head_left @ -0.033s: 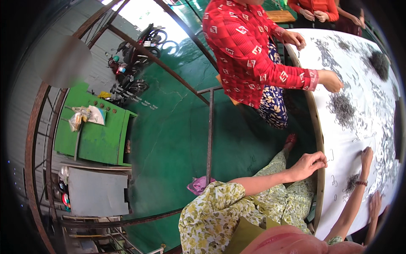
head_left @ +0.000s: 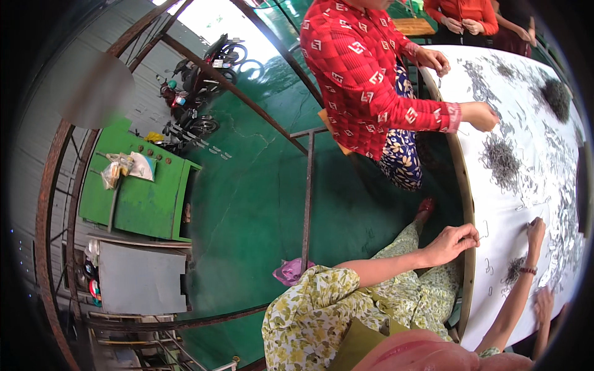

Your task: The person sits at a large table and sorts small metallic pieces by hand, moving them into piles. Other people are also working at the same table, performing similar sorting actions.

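Observation:
My left hand (head_left: 453,244) is at the near left edge of the white-topped table (head_left: 479,312), its thumb and forefinger pinched together. A thin dark bent piece (head_left: 485,232) shows at these fingertips. Farther in over the tabletop, my right hand (head_left: 536,232), with a beaded bracelet at the wrist, has its fingers closed; what they hold, if anything, is too small to make out. Beside that wrist lies a small pile of dark curved pieces (head_left: 515,268). A few loose pieces (head_left: 489,266) lie between my two hands.
Larger dark piles (head_left: 501,162) and many scattered pieces cover the table farther off. A co-worker in a red patterned shirt (head_left: 371,80) works at its far left. Another person's hand (head_left: 544,305) rests near my right forearm. A metal frame post (head_left: 307,198) stands to the left.
The red-shirted co-worker's near hand has shifted slightly left and up. The other person's hand near my right forearm has moved a little. My own hands have hardly moved.

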A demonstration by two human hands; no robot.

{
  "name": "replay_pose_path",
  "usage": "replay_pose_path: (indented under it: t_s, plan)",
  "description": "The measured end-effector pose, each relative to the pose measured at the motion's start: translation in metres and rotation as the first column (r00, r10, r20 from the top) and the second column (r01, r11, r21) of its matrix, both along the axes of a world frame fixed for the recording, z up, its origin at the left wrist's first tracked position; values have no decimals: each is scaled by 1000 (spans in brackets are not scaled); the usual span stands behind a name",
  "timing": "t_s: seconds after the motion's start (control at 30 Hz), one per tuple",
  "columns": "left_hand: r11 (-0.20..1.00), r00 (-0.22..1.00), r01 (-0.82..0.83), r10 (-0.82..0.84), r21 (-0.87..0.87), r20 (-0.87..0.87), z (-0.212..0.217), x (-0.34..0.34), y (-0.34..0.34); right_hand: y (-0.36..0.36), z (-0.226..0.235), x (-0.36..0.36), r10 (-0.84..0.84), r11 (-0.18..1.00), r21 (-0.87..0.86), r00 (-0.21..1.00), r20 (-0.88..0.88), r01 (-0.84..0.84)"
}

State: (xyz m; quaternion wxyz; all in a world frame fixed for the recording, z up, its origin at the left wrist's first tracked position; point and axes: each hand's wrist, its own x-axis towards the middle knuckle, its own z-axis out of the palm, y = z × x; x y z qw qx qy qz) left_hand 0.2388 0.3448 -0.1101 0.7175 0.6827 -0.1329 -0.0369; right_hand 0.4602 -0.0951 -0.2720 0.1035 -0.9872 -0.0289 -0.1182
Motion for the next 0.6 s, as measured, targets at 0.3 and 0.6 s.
replay_pose_path:
  t_s: [0.3, 0.6]
  plan:
    - [995, 994, -67, 60, 79, 89, -24, 7, 0, 232, 144, -153, 381, 291, 956, 920, -91, -26]
    - [992, 996, -37, 27, 121, 87, -17, 3, -2, 268, 161, -209, 212, 264, 957, 975, 67, -123]
